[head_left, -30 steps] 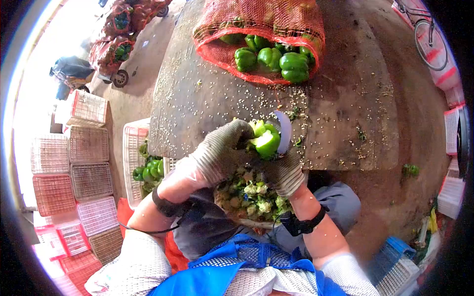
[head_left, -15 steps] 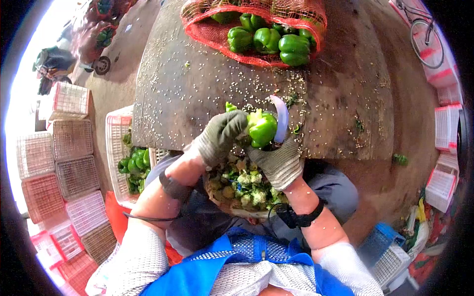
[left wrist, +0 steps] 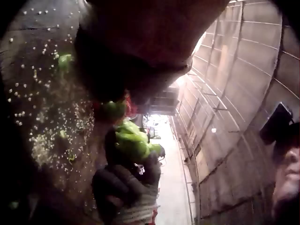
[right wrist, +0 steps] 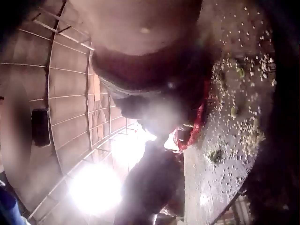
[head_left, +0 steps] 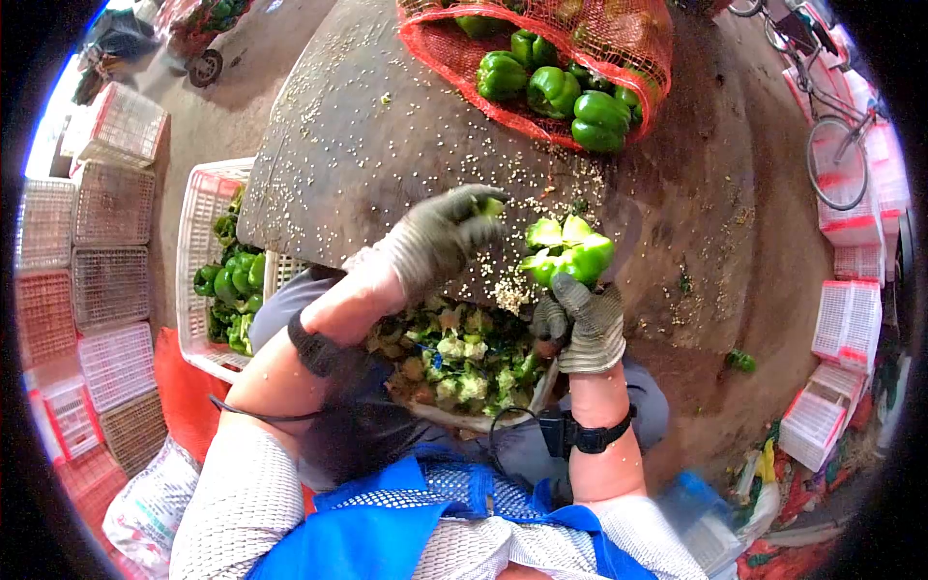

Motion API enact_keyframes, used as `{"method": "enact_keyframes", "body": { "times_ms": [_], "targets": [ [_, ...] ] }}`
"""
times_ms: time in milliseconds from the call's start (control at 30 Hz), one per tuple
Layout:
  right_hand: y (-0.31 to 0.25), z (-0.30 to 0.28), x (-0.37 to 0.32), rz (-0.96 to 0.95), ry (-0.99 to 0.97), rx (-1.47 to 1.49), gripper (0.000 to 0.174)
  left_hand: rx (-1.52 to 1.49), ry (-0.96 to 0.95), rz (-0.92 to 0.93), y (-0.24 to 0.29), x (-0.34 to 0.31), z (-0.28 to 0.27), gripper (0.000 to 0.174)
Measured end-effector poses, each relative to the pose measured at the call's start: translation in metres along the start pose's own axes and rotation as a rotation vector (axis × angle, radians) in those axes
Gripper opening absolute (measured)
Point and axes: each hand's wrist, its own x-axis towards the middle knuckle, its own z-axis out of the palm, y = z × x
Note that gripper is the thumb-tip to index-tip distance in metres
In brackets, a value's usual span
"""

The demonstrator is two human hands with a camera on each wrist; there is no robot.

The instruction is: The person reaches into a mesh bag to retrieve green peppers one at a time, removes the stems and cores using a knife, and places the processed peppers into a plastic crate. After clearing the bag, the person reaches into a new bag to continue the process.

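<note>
My gloved right hand point(head_left: 592, 329) holds a cut green bell pepper point(head_left: 586, 259) over the near edge of the board, its broken pale-green top facing left. A brown handle end point(head_left: 551, 346) sticks out below the right fingers; the blade is only a faint blur beside the pepper. To the left, my gloved left hand point(head_left: 432, 242) pinches a small green pepper piece point(head_left: 491, 207) at its fingertips. In the left wrist view the pepper point(left wrist: 133, 143) stands above the dark right glove. Below both hands sits a container of pepper cores point(head_left: 464, 362).
Scattered seeds cover the wooden board point(head_left: 338, 145). A red mesh sack point(head_left: 454, 92) spills whole peppers at the far side. On the left stand a white crate point(head_left: 188, 290) of peppers and stacked crates point(head_left: 114, 203). A bicycle point(head_left: 839, 159) is at far right.
My hands have drawn apart: the right moved right with the pepper, the left stayed left with a green piece. The pepper's top has opened, and the knife blade has blurred. The head view has shifted.
</note>
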Motion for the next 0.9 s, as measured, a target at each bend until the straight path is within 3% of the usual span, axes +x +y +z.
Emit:
{"method": "enact_keyframes", "body": {
  "times_ms": [67, 100, 133, 167, 200, 267, 333, 367, 400, 433, 467, 533, 633, 767, 800, 867, 900],
  "targets": [
    [0.000, 0.001, 0.001, -0.091, 0.041, -0.090, 0.033, -0.002, -0.119, 0.156, -0.044, 0.002, -0.003, 0.033],
    [0.003, 0.000, 0.002, -0.128, 0.056, -0.143, 0.032, -0.346, -0.169, -0.171, -0.015, -0.010, 0.007, 0.035],
    [0.006, -0.001, 0.004, -0.160, 0.072, -0.199, 0.032, -0.687, -0.099, -0.509, 0.014, -0.023, 0.017, 0.037],
    [0.011, -0.003, 0.003, -0.193, 0.061, -0.244, 0.031, -0.752, -0.104, -0.662, 0.002, -0.018, 0.021, 0.041],
    [0.016, -0.005, 0.004, -0.225, 0.048, -0.290, 0.031, -0.034, -0.211, -0.352, -0.007, -0.019, 0.016, 0.045],
    [0.022, -0.006, 0.011, -0.333, 0.042, -0.409, 0.032, 1.071, -0.423, 0.091, -0.020, -0.025, 0.010, 0.059],
    [0.021, 0.005, 0.014, -0.453, 0.058, -0.489, 0.033, 0.995, -0.497, 0.137, 0.022, -0.039, 0.013, 0.085],
    [0.017, 0.012, 0.011, -0.517, 0.078, -0.509, 0.035, 0.996, -0.520, 0.063, 0.034, -0.040, 0.015, 0.085],
    [0.012, 0.008, 0.006, -0.354, 0.089, -0.640, 0.039, 1.001, -0.546, -0.011, 0.049, -0.040, 0.018, 0.084],
    [0.024, 0.010, 0.015, -0.580, 0.179, -0.583, 0.038, 1.009, -0.574, -0.085, 0.057, -0.037, 0.021, 0.084],
    [0.026, 0.004, 0.016, -0.408, 0.186, -0.667, 0.035, 0.884, -0.510, 0.040, 0.039, -0.034, 0.019, 0.084],
    [0.011, 0.015, 0.011, -0.379, 0.131, -0.644, 0.030, 0.690, -0.396, 0.285, 0.021, -0.030, 0.016, 0.083],
    [0.000, 0.028, 0.008, -0.387, 0.169, -0.796, 0.032, -0.004, -0.184, 0.142, 0.012, -0.025, 0.014, 0.068],
    [0.035, 0.037, 0.004, -0.465, 0.089, -0.744, 0.042, -0.169, 0.217, -0.002, 0.039, 0.006, 0.008, 0.037],
    [0.038, 0.034, 0.004, -0.450, 0.068, -0.698, 0.044, -0.243, 0.229, -0.035, 0.031, 0.012, 0.001, 0.027],
    [0.018, 0.025, 0.007, -0.090, 0.087, -0.820, 0.040, -0.074, 0.240, 0.121, 0.010, 0.014, -0.008, 0.029],
    [0.014, 0.015, 0.009, -0.181, 0.115, -0.713, 0.034, 0.008, 0.242, 0.200, 0.004, 0.012, -0.012, 0.030]
  ]
}}
